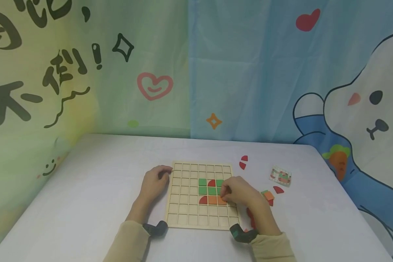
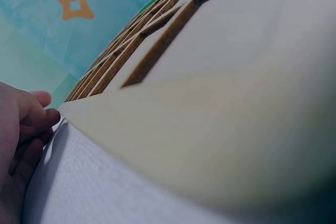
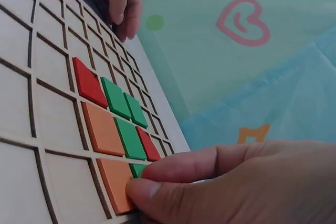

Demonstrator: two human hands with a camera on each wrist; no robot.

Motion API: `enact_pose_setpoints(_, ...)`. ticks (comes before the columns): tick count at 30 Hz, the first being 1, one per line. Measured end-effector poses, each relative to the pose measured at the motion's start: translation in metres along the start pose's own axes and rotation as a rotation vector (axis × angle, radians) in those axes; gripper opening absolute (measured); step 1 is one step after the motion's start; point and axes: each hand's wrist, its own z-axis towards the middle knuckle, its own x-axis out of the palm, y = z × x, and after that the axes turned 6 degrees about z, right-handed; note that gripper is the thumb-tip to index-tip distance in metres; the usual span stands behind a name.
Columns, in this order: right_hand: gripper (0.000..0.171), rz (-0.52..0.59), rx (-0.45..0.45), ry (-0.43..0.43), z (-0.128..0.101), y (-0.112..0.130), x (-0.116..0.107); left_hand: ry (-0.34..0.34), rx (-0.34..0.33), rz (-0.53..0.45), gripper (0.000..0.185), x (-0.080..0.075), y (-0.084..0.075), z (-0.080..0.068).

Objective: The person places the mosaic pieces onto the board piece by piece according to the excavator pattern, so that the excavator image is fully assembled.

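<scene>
A wooden grid board (image 1: 182,199) lies flat on the white table. Green square tiles (image 1: 202,182), two orange squares and two red quarter-round tiles (image 1: 203,199) sit in its cells, right of the middle. My right hand (image 1: 240,191) has its thumb and index fingertips at the right-hand orange square tile (image 3: 113,184), pinching near its corner; in the right wrist view the fingers partly hide a green tile behind it. On the board's left side, my left hand (image 1: 154,183) touches the edge near the far corner with loosely bent fingers (image 2: 39,114).
Loose red pieces (image 1: 244,158) lie beyond the board's far right corner, another red piece (image 1: 278,189) nearer. A small pile with an orange square (image 1: 268,195) is beside my right forearm, which partly covers more red pieces (image 1: 250,217). A printed packet (image 1: 280,176) lies farther right.
</scene>
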Motion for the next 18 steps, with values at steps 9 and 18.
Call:
enact_pose_setpoints(9, 0.014, 0.022, 0.081, -0.29, 0.008, -0.042, -0.01, 0.004, -0.002, -0.015, 0.027, 0.001, 0.001, 0.0)
enact_pose_setpoints(18, 0.049, -0.094, 0.008, -0.271, 0.009, -0.077, -0.008, -0.002, 0.001, -0.005, 0.027, 0.001, 0.0, 0.0)
